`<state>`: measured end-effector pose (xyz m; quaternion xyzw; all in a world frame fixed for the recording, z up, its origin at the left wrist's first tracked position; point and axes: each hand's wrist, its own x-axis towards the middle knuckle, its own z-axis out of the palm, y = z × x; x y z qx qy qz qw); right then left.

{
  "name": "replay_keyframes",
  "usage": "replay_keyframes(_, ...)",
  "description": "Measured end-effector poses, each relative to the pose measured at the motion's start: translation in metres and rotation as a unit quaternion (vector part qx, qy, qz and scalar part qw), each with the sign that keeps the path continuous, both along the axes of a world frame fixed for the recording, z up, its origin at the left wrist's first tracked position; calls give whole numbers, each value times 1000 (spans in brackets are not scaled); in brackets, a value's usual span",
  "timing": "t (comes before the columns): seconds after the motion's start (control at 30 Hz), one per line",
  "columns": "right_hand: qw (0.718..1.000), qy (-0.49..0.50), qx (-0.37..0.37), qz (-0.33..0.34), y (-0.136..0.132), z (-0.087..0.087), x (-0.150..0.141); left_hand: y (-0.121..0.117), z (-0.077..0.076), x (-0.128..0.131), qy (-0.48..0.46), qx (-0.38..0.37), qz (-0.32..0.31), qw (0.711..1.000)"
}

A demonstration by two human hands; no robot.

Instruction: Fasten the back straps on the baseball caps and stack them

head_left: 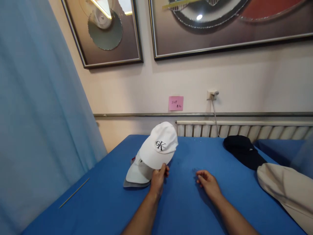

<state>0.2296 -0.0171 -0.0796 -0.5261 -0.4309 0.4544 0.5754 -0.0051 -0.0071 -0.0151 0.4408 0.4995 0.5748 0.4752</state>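
My left hand (158, 179) grips the brim of a white baseball cap (160, 143) with black letters on its front. The cap is tilted, its brim toward me. Below and to the left, partly covered by it, another white cap (138, 171) rests on a grey cap (136, 184), of which only the brim edge shows. Over the blue table to the right, my right hand (207, 183) holds nothing that I can see; its fingers are loosely curled and apart.
On the right lie a black cap (241, 150) and a beige cloth item (283, 189). A thin stick (74, 193) is on the blue table (105, 209) at left, near a blue curtain (44, 124). A radiator (195, 129) and a plugged-in cable (215, 117) are behind.
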Motion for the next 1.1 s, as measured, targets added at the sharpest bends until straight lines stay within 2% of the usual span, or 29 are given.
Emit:
replay_keyframes(0.07,992,11,2,-126,5,4,17,-2,-1,5,-10,-25,-74,997)
replay_keyframes(0.13,967,21,1,-255,9,8,38,-4,-3,10,-29,-51,-118,991)
replay_keyframes(0.2,945,18,0,-327,13,10,58,-3,-4,12,-52,-77,-147,985)
replay_keyframes(0.27,930,6,2,-368,15,11,71,-1,-3,11,-70,-111,-179,975)
replay_keyframes(0.33,926,1,7,-377,18,12,76,2,0,7,-78,-141,-220,962)
replay_keyframes(0.47,937,1,18,-349,23,14,74,3,8,-8,-98,-170,-304,932)
replay_keyframes(0.63,959,-12,-15,-284,22,17,74,1,12,-16,-107,-180,-351,913)
replay_keyframes(0.73,976,-15,-36,-213,19,21,72,6,9,-6,-105,-172,-288,936)
replay_keyframes(0.83,983,-20,-50,-176,18,24,68,17,3,8,-113,-120,-132,977)
replay_keyframes(0.9,982,-33,-56,-175,19,23,65,26,-1,16,-112,-92,-47,988)
replay_keyframes(1.1,977,-114,-43,-174,27,12,61,34,-12,32,-106,-60,55,991)
